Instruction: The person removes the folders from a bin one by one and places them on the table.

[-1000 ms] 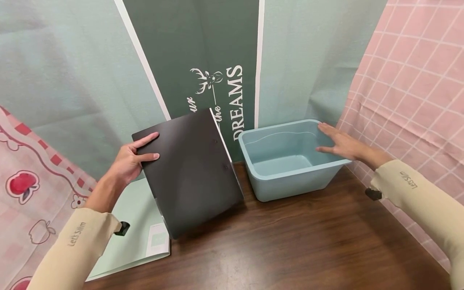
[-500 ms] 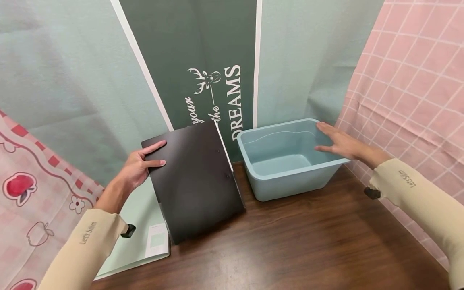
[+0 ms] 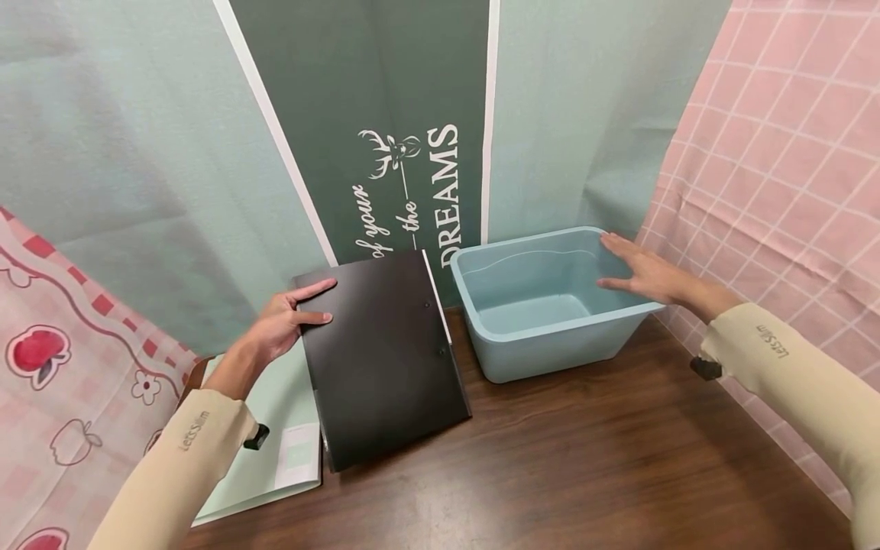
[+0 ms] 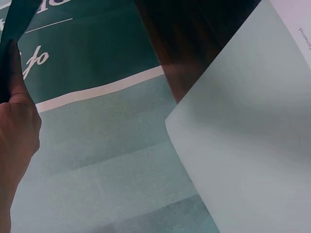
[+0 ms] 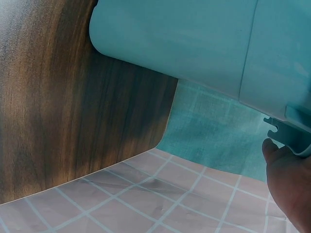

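Observation:
My left hand (image 3: 282, 321) holds a black file folder (image 3: 385, 359) by its upper left edge, thumb and index finger on the near face and the other fingers hidden behind. The folder leans back, its bottom edge low over the table, with a white strip along its right edge. A pale green folder (image 3: 275, 435) with a white label lies under my left forearm; the left wrist view shows its pale cover (image 4: 243, 121). My right hand (image 3: 649, 271) holds the right rim of a blue plastic bin (image 3: 550, 355), thumb on the inner side; the right wrist view shows the bin's outer wall (image 5: 170, 43).
The brown wooden table (image 3: 550, 458) carries everything. A green curtain (image 3: 571, 114) with white lettering hangs behind. Pink checked cloth (image 3: 777, 153) borders the right side, and a fruit-print cloth (image 3: 76, 367) the left.
My left hand has moved right and down with the black folder, which now sits lower and uncovers more lettering behind it. My right hand and the bin have stayed in place.

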`<state>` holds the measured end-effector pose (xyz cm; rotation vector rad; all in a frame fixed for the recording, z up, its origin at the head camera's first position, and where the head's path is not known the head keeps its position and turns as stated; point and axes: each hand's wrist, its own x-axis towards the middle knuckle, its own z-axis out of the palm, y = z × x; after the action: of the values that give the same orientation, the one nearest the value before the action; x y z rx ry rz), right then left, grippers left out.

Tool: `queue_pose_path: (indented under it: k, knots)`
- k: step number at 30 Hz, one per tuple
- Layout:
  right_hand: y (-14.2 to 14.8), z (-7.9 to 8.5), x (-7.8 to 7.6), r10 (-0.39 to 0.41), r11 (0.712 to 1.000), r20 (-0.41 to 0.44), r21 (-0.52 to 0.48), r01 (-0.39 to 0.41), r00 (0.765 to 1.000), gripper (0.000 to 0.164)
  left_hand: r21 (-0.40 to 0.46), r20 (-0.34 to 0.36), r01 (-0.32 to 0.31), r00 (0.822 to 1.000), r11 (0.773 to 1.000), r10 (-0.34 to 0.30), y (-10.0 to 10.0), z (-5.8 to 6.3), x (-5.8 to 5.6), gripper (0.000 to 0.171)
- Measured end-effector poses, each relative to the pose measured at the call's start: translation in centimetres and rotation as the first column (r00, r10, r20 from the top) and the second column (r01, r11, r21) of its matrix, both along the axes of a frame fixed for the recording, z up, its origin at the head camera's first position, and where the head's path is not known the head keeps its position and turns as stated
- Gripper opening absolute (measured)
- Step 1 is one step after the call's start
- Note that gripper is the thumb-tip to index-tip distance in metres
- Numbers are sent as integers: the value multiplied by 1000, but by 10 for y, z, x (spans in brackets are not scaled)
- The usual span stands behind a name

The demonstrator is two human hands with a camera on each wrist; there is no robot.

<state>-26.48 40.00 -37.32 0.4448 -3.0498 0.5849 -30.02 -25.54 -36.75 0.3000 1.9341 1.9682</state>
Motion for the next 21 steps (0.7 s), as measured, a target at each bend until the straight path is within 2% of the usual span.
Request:
queue_pose_path:
  k: [8,21]
  knots:
    - [0,2,0,3,1000,17,5,-3,1000,101,-113,11,6,1000,994,-5,7,-15,-2,74]
    - [-2,2,0,9,1000,-13,5,-9,1000,99,-173,44,50,998,984,-43,14,-36,-7,73]
